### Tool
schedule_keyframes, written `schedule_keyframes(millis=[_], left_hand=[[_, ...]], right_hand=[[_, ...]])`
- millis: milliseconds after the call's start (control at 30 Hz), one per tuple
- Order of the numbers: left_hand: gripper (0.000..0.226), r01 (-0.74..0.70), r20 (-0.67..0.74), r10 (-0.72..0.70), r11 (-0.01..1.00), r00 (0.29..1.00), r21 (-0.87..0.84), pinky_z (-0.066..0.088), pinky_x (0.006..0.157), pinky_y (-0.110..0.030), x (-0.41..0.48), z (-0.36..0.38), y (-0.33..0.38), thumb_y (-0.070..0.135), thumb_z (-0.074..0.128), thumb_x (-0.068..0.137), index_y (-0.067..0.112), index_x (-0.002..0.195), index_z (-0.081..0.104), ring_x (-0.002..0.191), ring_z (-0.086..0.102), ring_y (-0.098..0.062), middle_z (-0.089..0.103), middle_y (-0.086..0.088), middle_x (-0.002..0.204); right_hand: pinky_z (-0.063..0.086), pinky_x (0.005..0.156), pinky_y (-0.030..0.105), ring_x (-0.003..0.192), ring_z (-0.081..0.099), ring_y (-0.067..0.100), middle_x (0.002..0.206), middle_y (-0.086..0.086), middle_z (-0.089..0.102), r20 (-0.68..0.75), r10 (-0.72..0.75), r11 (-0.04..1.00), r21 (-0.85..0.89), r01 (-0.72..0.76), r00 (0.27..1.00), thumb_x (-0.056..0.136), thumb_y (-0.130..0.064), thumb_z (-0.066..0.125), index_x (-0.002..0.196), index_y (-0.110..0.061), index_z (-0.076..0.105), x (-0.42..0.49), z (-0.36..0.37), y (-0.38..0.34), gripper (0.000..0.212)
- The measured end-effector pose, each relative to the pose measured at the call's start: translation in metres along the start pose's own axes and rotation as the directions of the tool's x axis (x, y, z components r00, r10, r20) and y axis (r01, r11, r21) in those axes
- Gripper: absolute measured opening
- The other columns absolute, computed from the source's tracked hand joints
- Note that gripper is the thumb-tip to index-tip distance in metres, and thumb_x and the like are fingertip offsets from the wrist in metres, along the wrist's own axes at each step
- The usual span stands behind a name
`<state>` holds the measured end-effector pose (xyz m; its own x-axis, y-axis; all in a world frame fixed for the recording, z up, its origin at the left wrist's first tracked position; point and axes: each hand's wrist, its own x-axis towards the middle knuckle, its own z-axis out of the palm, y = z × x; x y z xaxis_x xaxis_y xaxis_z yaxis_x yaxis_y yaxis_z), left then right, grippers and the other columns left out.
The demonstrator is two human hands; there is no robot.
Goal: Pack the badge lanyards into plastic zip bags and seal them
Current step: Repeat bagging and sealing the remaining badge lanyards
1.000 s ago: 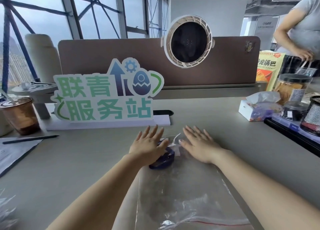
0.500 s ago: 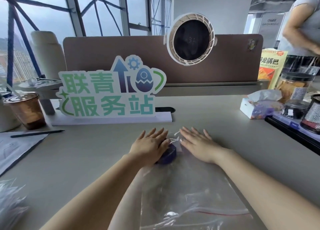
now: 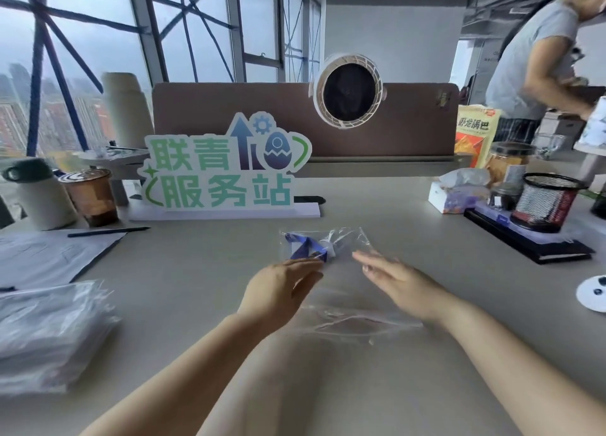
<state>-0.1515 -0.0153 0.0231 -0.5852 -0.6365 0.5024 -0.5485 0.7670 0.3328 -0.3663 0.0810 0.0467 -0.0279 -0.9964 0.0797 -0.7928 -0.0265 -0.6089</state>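
Observation:
A clear plastic zip bag lies flat on the grey table in front of me. A folded blue badge lanyard sits inside its far left corner. My left hand hovers just near of the lanyard with relaxed fingers, its fingertips close to the bag. My right hand is stretched flat over the bag's right part, fingers straight. Neither hand holds anything.
A stack of empty zip bags lies at the left, with papers and a pen behind it. A standing sign, a drink cup, a tissue box and a mesh pen holder stand around. Another person stands at the back right.
Both hands have pulled back toward me off the far end of the bag. The blue lanyard, covered by my left hand before, now lies uncovered inside the bag.

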Motion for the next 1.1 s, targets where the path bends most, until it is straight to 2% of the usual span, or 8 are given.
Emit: schedule_keyframes(millis=[33,133,300,433,533,667,833,1100], left_hand=[[0.034,-0.007,0.052,0.007,1.000,0.999,-0.008,0.043,0.080,-0.019,-0.013,-0.003,0.005,0.052,0.043,0.093,0.040,0.119,0.061,0.107,0.060,-0.013,0.065,0.014,0.120],[0.069,-0.134,0.354,0.157,0.987,0.922,-0.087,0.034,0.103,-0.018,-0.043,-0.004,0.006,0.077,0.024,0.080,0.037,0.125,0.057,0.124,0.042,0.003,0.053,0.019,0.135],[0.073,-0.129,0.313,0.114,0.991,0.943,0.027,0.015,0.118,-0.030,-0.054,-0.004,0.018,0.070,0.013,0.078,0.038,0.135,0.047,0.138,0.027,0.001,0.038,0.018,0.146],[0.087,-0.088,0.423,0.034,0.990,0.906,0.110,0.001,0.118,-0.027,-0.086,-0.008,0.041,0.076,-0.001,0.074,0.035,0.148,0.017,0.142,0.002,0.001,0.004,0.024,0.150],[0.071,-0.097,0.497,-0.010,0.977,0.868,0.188,-0.004,0.119,-0.031,-0.090,-0.012,0.047,0.067,0.009,0.088,0.033,0.150,0.006,0.144,-0.007,-0.003,-0.003,0.019,0.155],[0.061,-0.036,0.380,-0.025,0.988,0.925,0.153,0.002,0.119,-0.029,-0.100,-0.015,0.047,0.059,0.022,0.095,0.031,0.149,0.015,0.145,0.003,-0.005,0.008,0.015,0.157],[0.045,0.142,0.146,-0.158,0.983,0.977,0.118,0.037,0.102,-0.024,-0.124,-0.030,0.039,0.049,0.040,0.093,0.031,0.133,0.049,0.129,0.044,-0.011,0.043,0.016,0.144],[0.039,0.100,0.157,-0.118,0.988,0.981,0.119,0.032,0.101,-0.018,-0.128,-0.034,0.043,0.044,0.038,0.096,0.032,0.130,0.053,0.131,0.040,-0.005,0.044,0.018,0.142]], right_hand=[[-0.003,0.114,0.022,0.143,0.006,0.000,0.151,-0.020,0.021,0.076,-0.009,0.993,-0.121,0.018,0.997,0.101,-0.035,0.030,0.143,-0.035,0.029,-0.012,0.007,0.001,0.043],[-0.003,0.116,0.027,0.145,0.001,0.003,0.156,-0.017,0.012,0.155,0.009,0.922,-0.384,0.052,0.988,0.101,-0.042,0.026,0.146,-0.037,0.021,-0.034,0.035,0.010,0.046],[-0.001,0.116,0.029,0.144,0.009,0.004,0.155,-0.012,0.020,-0.035,-0.014,0.955,-0.297,0.003,0.999,0.101,-0.034,0.033,0.146,-0.032,0.027,-0.063,0.033,-0.001,0.046],[-0.005,0.117,0.029,0.144,0.002,0.002,0.156,-0.018,0.012,0.049,-0.004,0.905,-0.425,0.024,0.999,0.100,-0.043,0.024,0.147,-0.037,0.019,-0.091,0.046,-0.009,0.047],[-0.010,0.117,0.033,0.143,-0.009,0.001,0.156,-0.020,-0.001,0.082,0.064,0.877,-0.480,-0.017,0.995,0.098,-0.051,0.017,0.149,-0.039,0.007,-0.100,0.045,-0.015,0.053],[-0.013,0.117,0.041,0.144,-0.010,0.004,0.157,-0.018,-0.003,0.059,0.073,0.873,-0.486,-0.035,0.996,0.097,-0.053,0.016,0.147,-0.043,0.006,-0.108,0.050,-0.017,0.052],[-0.010,0.118,0.037,0.144,0.009,0.003,0.154,-0.019,0.021,-0.113,-0.062,0.887,-0.461,0.003,0.992,0.100,-0.043,0.026,0.144,-0.037,0.029,-0.114,0.051,-0.016,0.045],[-0.004,0.118,0.035,0.140,0.025,0.003,0.148,-0.018,0.036,-0.072,-0.112,0.928,-0.365,0.078,0.991,0.099,-0.040,0.035,0.142,-0.034,0.034,-0.099,0.081,-0.055,0.044]])
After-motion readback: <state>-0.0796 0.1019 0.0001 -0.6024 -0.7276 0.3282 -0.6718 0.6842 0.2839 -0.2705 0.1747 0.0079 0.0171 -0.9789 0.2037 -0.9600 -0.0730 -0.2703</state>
